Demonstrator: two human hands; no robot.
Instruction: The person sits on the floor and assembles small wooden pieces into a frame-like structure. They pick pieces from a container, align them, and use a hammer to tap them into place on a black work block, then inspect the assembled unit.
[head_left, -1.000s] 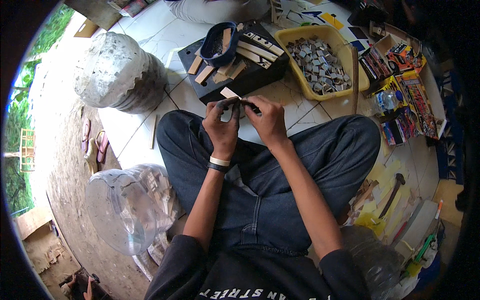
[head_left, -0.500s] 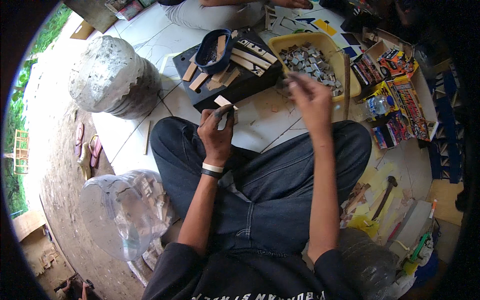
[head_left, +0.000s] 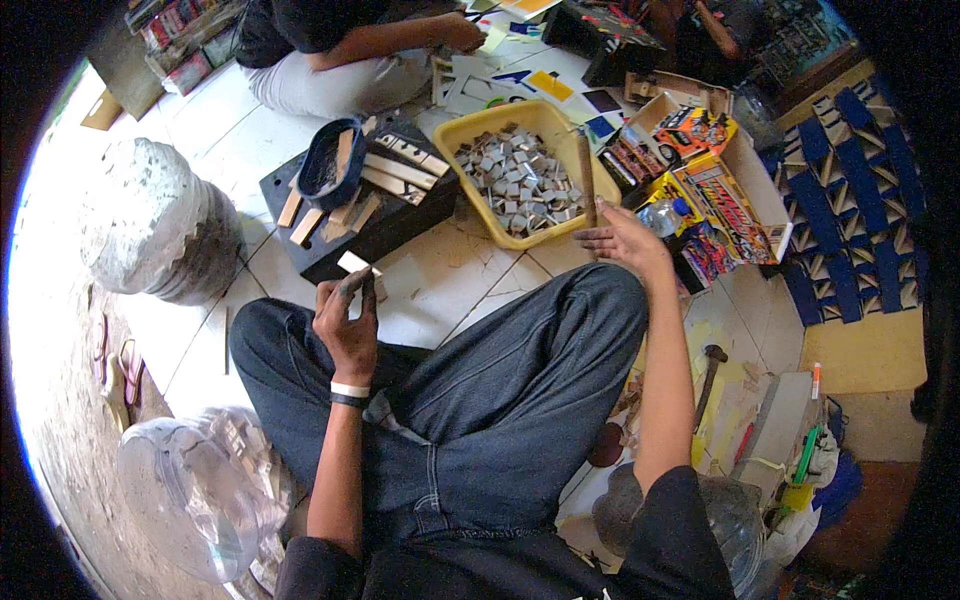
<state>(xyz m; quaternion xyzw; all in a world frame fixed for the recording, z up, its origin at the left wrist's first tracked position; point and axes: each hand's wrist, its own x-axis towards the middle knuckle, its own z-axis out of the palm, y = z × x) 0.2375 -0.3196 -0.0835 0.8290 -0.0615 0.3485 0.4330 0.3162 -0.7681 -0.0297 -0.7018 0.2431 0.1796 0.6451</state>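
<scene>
The left hand (head_left: pixel 345 325) pinches one short, flat, pale wooden strip (head_left: pixel 352 261) just in front of one black rectangular block (head_left: pixel 410 222). The right hand (head_left: pixel 625 240), fingers extended and apparently empty, is beside one brown wooden stick (head_left: pixel 587 170) and one yellow plastic tub (head_left: pixel 530 240) of small silvery-grey squares (head_left: pixel 525 185), too many to count. One blue oval dish (head_left: pixel 340 195) stands on the block. Beyond sits one person in light-grey trousers (head_left: pixel 330 85).

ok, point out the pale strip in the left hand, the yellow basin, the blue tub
Pale strip (head_left: pixel 354 263): head view, middle of its exposed face
Yellow basin (head_left: pixel 516 241): head view, near rim
Blue tub (head_left: pixel 328 198): head view, near outer wall
</scene>
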